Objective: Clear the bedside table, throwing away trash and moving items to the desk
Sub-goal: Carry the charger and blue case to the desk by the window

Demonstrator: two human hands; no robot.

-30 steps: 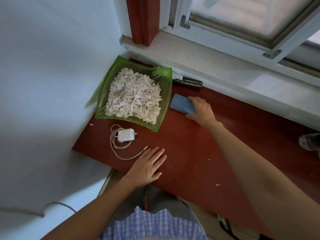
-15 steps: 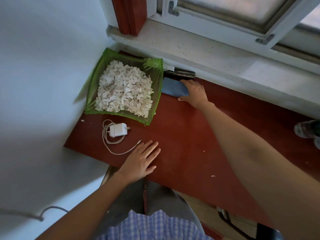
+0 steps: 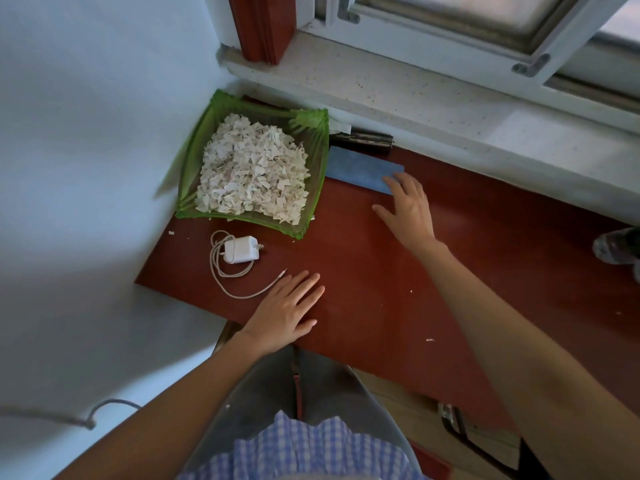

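Note:
A flat blue case (image 3: 358,169) lies on the red-brown desk (image 3: 381,289), beside a green glass dish (image 3: 313,188) heaped with torn paper scraps (image 3: 251,169). My right hand (image 3: 407,206) hovers spread just in front of the case, its fingertips at the case's right end, holding nothing. My left hand (image 3: 287,311) rests flat on the desk's front edge, fingers apart. A white charger (image 3: 240,249) with its coiled cable (image 3: 221,271) lies between the dish and my left hand.
A dark cylindrical object (image 3: 363,138) lies behind the blue case against the window sill (image 3: 415,95). A clear bottle (image 3: 616,245) shows at the right edge. The wall (image 3: 86,150) bounds the desk on the left. Small paper bits dot the desk.
My right hand pushed the blue case back toward the dish and sill, then let go and drew back with its fingers spread. My left hand stayed flat on the desk.

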